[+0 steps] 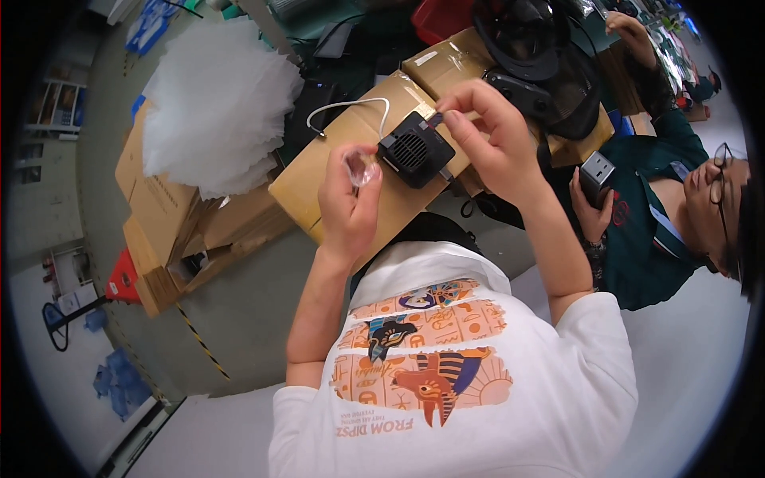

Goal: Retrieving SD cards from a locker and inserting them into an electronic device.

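Note:
A square black device (413, 151) with a round slotted grille lies over the cardboard box (319, 177) in front of me. My left hand (351, 203) is closed beside its left edge, with a piece of clear plastic film (361, 168) between thumb and fingers. The fingertips of that hand reach the device's edge. My right hand (496, 135) pinches at the device's upper right corner; the small dark thing at its fingertips is too small to name. A white cable (351, 102) loops over the box left of the device.
At the left stands a stack of translucent white sheets (211, 107) by cardboard cartons (163, 211). Black caps (522, 36) and a second box (450, 60) are at the far side. On the right, a person in a dark green shirt (649, 239) holds a grey block-shaped device (596, 174).

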Action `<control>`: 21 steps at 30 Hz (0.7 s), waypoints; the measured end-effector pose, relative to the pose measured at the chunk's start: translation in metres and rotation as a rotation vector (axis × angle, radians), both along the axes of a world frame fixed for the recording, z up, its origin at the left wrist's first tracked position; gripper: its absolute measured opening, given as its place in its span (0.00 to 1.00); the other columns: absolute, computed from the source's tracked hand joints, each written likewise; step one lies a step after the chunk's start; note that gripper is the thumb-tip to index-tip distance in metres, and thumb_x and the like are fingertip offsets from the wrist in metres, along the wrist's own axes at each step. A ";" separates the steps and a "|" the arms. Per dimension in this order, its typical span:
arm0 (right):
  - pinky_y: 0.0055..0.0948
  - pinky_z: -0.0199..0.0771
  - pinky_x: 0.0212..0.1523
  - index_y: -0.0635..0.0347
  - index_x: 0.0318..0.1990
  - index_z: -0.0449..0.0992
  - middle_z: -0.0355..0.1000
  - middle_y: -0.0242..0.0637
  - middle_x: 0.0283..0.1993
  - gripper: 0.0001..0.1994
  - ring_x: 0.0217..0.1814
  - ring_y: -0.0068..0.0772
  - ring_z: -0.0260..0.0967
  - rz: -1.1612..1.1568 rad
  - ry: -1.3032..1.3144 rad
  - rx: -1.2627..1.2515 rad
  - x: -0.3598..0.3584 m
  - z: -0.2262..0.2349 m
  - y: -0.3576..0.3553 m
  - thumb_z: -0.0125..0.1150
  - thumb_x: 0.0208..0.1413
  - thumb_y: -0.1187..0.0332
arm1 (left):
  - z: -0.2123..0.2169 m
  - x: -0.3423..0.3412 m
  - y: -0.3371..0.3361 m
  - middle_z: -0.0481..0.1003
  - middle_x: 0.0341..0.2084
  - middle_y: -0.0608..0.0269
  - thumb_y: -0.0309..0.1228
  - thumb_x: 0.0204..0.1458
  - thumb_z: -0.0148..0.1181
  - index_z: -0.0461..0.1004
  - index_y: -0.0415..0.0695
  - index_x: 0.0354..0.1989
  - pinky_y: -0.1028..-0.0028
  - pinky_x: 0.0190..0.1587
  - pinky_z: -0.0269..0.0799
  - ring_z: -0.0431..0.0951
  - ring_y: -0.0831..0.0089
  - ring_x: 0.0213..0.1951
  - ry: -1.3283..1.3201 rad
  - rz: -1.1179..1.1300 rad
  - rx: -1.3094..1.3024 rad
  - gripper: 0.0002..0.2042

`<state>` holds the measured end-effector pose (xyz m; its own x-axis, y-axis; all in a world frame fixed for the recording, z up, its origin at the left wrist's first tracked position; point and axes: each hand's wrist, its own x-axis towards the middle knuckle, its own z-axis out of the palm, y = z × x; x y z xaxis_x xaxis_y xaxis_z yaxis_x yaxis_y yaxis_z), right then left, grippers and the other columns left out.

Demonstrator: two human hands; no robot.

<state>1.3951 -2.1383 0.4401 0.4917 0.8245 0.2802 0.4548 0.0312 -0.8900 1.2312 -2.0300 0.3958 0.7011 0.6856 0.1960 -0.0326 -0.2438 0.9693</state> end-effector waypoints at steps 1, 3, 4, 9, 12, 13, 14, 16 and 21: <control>0.16 0.64 0.40 0.61 0.36 0.69 0.67 0.29 0.41 0.04 0.39 0.16 0.63 -0.036 0.277 -0.071 0.003 -0.014 -0.006 0.51 0.55 0.71 | -0.003 -0.002 -0.003 0.64 0.23 0.64 0.24 0.50 0.52 0.65 0.41 0.36 0.79 0.26 0.58 0.60 0.78 0.22 -0.002 -0.009 0.000 0.06; 0.16 0.62 0.43 0.61 0.37 0.68 0.67 0.30 0.41 0.05 0.40 0.15 0.62 -0.076 0.392 -0.032 0.001 -0.042 -0.018 0.49 0.57 0.70 | -0.009 -0.005 -0.009 0.62 0.21 0.63 0.23 0.46 0.57 0.62 0.42 0.30 0.78 0.24 0.57 0.61 0.76 0.22 0.111 -0.011 0.177 0.08; 0.16 0.61 0.45 0.62 0.38 0.68 0.67 0.30 0.42 0.06 0.41 0.14 0.61 -0.101 0.509 0.006 0.000 -0.053 -0.021 0.48 0.58 0.69 | -0.016 -0.007 -0.009 0.61 0.20 0.60 0.24 0.42 0.62 0.59 0.42 0.27 0.73 0.22 0.58 0.62 0.69 0.21 0.144 -0.038 0.284 0.14; 0.17 0.61 0.45 0.62 0.40 0.69 0.68 0.30 0.41 0.08 0.42 0.15 0.62 -0.219 0.783 0.025 -0.021 -0.064 -0.032 0.47 0.58 0.68 | -0.021 -0.001 -0.020 0.62 0.22 0.57 0.27 0.40 0.64 0.60 0.41 0.29 0.65 0.24 0.61 0.64 0.57 0.23 0.074 -0.157 0.610 0.16; 0.17 0.65 0.39 0.62 0.39 0.70 0.70 0.29 0.37 0.09 0.35 0.14 0.64 -0.235 0.835 -0.057 -0.023 -0.063 -0.033 0.46 0.59 0.68 | -0.023 0.002 -0.020 0.62 0.23 0.56 0.23 0.39 0.61 0.63 0.41 0.34 0.65 0.26 0.62 0.66 0.58 0.25 0.038 -0.314 0.698 0.15; 0.17 0.65 0.39 0.62 0.39 0.70 0.70 0.29 0.37 0.09 0.35 0.14 0.64 -0.242 0.835 -0.048 -0.022 -0.063 -0.032 0.46 0.59 0.68 | -0.023 0.005 -0.019 0.63 0.24 0.56 0.21 0.37 0.60 0.64 0.41 0.37 0.64 0.27 0.63 0.66 0.58 0.26 0.083 -0.341 0.728 0.16; 0.17 0.65 0.38 0.62 0.38 0.70 0.70 0.29 0.36 0.09 0.35 0.14 0.64 -0.250 0.830 -0.059 -0.021 -0.062 -0.030 0.47 0.59 0.68 | -0.023 0.007 -0.018 0.63 0.24 0.56 0.19 0.36 0.58 0.65 0.41 0.40 0.64 0.28 0.64 0.67 0.58 0.27 0.127 -0.368 0.759 0.19; 0.17 0.66 0.37 0.62 0.38 0.70 0.70 0.30 0.36 0.08 0.35 0.14 0.64 -0.273 0.828 -0.063 -0.019 -0.062 -0.032 0.47 0.58 0.68 | -0.019 0.007 -0.017 0.63 0.24 0.56 0.18 0.35 0.56 0.65 0.41 0.42 0.64 0.29 0.65 0.67 0.58 0.28 0.150 -0.400 0.743 0.20; 0.17 0.67 0.36 0.61 0.37 0.69 0.72 0.31 0.38 0.08 0.36 0.16 0.67 -0.271 0.746 -0.133 -0.021 -0.069 -0.035 0.48 0.58 0.67 | -0.020 0.003 -0.011 0.64 0.25 0.55 0.16 0.35 0.53 0.66 0.41 0.42 0.64 0.29 0.65 0.67 0.58 0.28 0.195 -0.456 0.757 0.21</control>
